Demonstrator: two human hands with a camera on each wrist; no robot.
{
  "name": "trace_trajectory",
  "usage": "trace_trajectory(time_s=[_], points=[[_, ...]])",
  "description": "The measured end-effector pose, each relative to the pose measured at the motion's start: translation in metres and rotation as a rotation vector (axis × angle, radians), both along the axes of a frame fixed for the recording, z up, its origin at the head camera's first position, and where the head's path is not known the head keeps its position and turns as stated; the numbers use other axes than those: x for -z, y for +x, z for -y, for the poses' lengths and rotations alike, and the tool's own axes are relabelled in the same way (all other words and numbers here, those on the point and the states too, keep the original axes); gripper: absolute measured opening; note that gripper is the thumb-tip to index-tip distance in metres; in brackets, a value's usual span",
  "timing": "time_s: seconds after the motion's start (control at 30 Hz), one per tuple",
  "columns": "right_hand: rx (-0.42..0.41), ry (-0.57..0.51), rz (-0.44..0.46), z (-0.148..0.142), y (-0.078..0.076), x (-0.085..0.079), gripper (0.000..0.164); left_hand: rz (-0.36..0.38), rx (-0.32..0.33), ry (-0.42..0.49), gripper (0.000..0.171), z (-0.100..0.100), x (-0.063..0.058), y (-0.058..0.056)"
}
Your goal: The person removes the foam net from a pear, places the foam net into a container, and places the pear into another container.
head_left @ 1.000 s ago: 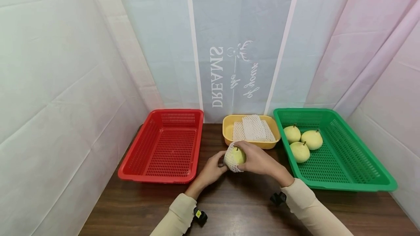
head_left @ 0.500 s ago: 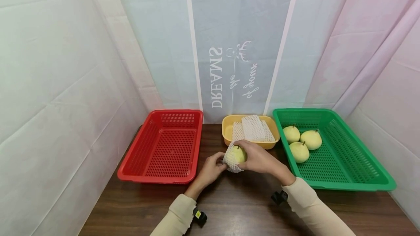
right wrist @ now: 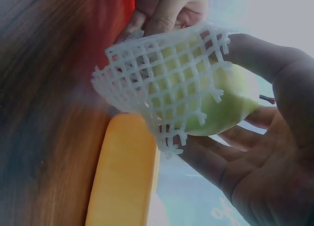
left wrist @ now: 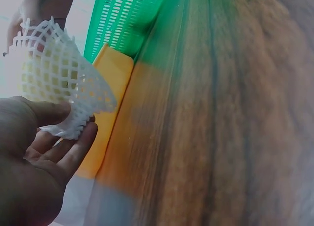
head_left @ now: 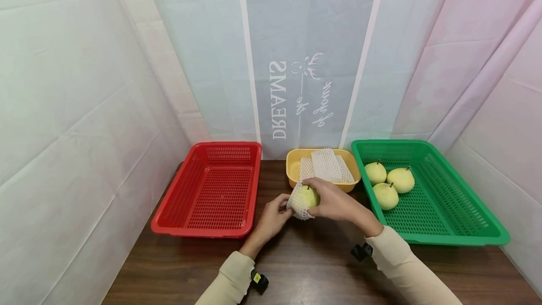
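Observation:
A yellow-green pear (head_left: 311, 196) sits partly inside a white foam net sleeve (head_left: 298, 204), held above the table between both hands. My right hand (head_left: 338, 203) grips the pear from the right, fingers and thumb around its stem side. My left hand (head_left: 273, 218) pinches the closed end of the sleeve between thumb and fingers, plain in the left wrist view, where the net (left wrist: 73, 83) tapers to a bunched tip. From the right wrist view, the pear's stem end (right wrist: 240, 100) pokes out of the net toward the right palm.
A red basket (head_left: 255, 192) stands on the left. Behind the hands, a yellow tray (head_left: 292, 173) holds several folded foam nets (head_left: 327, 164). On the right a green basket (head_left: 440, 239) carries three pears (head_left: 386, 196) at its left side. Dark wooden table (head_left: 309, 267) lies below.
Both hands and the pear have risen slightly. The pear has shifted a little to the right, while the sleeve stays around its left side.

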State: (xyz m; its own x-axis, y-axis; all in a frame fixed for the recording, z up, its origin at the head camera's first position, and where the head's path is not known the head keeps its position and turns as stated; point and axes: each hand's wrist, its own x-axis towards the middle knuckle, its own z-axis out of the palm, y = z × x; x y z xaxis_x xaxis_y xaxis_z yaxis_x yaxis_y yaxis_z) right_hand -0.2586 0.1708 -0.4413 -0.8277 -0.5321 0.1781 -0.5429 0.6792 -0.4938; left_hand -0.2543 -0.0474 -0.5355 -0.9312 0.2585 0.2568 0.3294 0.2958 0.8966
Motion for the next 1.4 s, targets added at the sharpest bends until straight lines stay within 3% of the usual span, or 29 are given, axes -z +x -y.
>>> trace_trajectory(time_s=[0.3,0.5,0.73,1.0,1.2,1.4], points=[[-0.008,-0.018,0.011,-0.004,-0.001,-0.004,0.071,-0.021,-0.018,-0.025,0.029,0.0,0.0,0.001],[-0.02,-0.02,0.019,-0.005,-0.004,-0.005,0.071,-0.067,-0.062,-0.068,0.021,0.001,0.001,-0.001],[-0.027,-0.026,-0.01,-0.007,-0.003,-0.008,0.068,-0.061,-0.084,-0.065,0.015,0.001,0.001,-0.001],[-0.037,-0.021,-0.061,-0.009,-0.004,-0.008,0.066,0.01,-0.043,-0.009,0.01,-0.001,0.002,0.001],[-0.024,-0.013,-0.062,-0.01,-0.004,-0.011,0.067,-0.001,-0.029,0.003,0.022,0.0,0.001,0.003],[-0.026,-0.024,-0.056,-0.01,-0.007,-0.014,0.067,-0.011,-0.038,-0.022,0.018,0.002,0.002,0.002]])
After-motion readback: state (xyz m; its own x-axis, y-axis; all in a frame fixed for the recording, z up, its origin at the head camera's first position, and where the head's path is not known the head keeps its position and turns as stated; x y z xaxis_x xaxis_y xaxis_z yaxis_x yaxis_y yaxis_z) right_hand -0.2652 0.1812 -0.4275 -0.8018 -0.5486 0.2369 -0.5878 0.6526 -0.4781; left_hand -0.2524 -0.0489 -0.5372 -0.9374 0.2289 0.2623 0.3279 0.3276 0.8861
